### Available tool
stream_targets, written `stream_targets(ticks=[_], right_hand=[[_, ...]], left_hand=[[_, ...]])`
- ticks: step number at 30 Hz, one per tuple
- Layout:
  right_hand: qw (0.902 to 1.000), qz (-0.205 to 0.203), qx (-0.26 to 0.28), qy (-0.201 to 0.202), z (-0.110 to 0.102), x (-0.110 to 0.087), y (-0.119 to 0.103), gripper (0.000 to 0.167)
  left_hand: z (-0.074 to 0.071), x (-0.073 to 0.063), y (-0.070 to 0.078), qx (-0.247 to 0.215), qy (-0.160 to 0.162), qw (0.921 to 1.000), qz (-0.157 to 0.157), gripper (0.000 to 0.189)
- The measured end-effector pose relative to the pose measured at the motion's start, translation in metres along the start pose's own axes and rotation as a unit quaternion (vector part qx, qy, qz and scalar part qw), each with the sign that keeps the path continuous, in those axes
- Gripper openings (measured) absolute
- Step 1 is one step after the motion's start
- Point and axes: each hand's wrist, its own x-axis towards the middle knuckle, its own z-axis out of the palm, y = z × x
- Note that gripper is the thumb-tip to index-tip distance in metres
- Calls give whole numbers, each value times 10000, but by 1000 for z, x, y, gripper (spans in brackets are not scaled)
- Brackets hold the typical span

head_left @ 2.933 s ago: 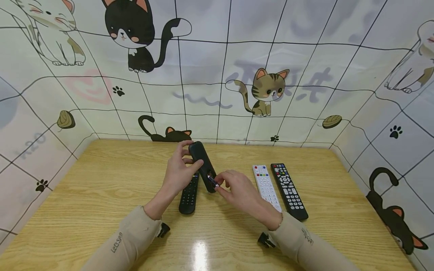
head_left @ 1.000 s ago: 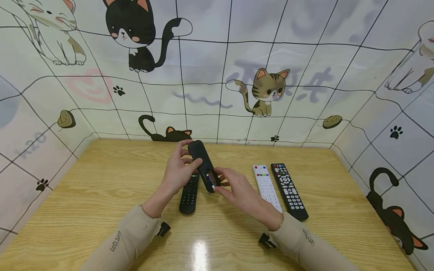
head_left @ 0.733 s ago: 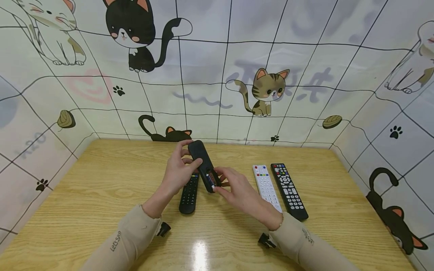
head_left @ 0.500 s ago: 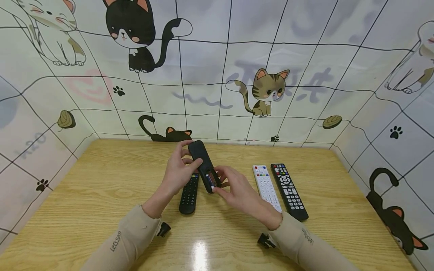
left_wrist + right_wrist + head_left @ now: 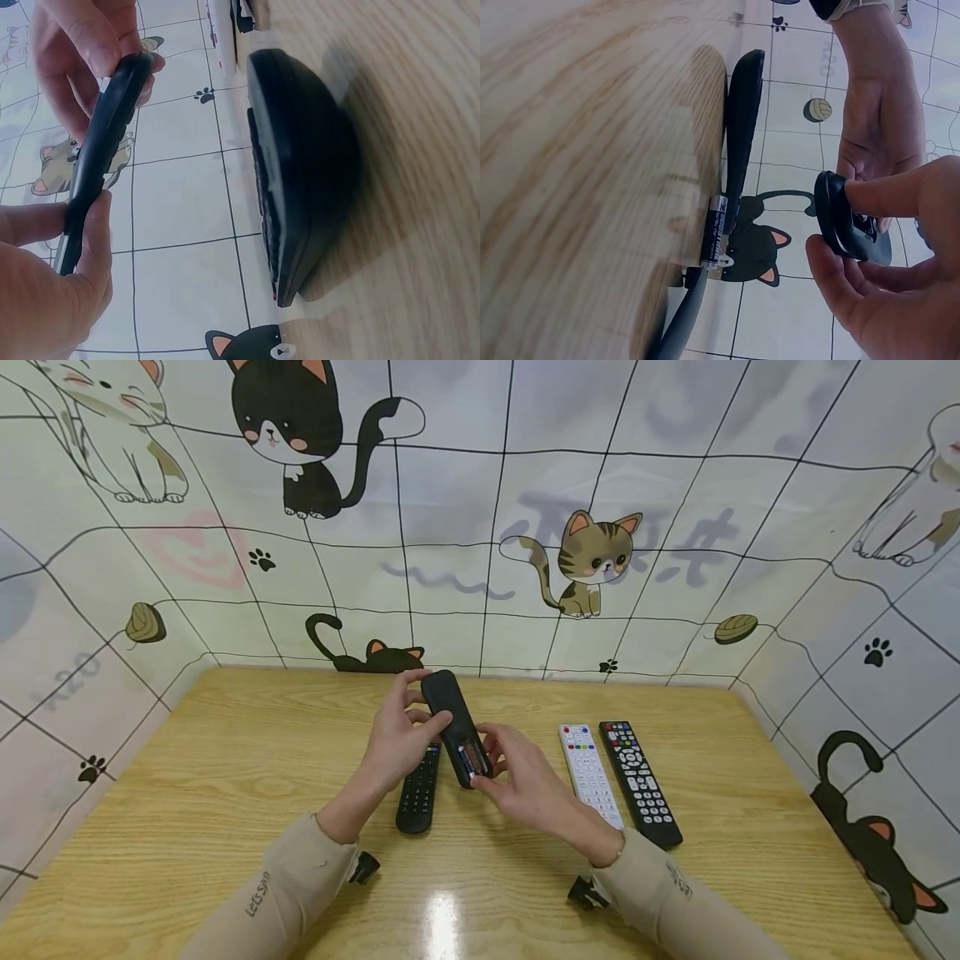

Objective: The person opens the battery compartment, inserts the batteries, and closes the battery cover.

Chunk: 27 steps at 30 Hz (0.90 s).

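Note:
My left hand [image 5: 401,732] grips the upper part of a black remote control [image 5: 450,702], thumb on its back. The remote is tilted above the table, back toward me. Near its lower end the battery compartment [image 5: 472,758] is uncovered, with batteries visible in it. My right hand [image 5: 525,781] holds that lower end, thumb by the battery ends and fingers along the far side. In the left wrist view the held remote [image 5: 101,157] is seen edge-on between both hands. Another black remote [image 5: 417,793] lies face up beneath my left hand.
A white remote [image 5: 588,772] and a black remote with white buttons [image 5: 640,783] lie to the right on the wooden table [image 5: 262,735]. The right wrist view shows a loose battery [image 5: 715,232] on the tabletop. A cat-printed cloth [image 5: 450,527] stands behind.
Earlier, my right fingers pinched a battery sticking out of the compartment. It now sits inside, and those fingers hold the remote's lower end. The remote has shifted slightly right.

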Motion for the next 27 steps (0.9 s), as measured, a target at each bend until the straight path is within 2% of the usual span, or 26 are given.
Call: stream_targets(ticks=[5,14,27], right_hand=[[10000,32,21,-31,0,0,2,62],[9987,391,340,11,-1,1,1,61],[9973,529,511,-14,0,3,4,57]], left_hand=[[1,-1,0,38,-24,10000,64,65],[3,-3,1,249,-41,9996,143,64],[2,-5,-1,158,-68,9997,175,63]])
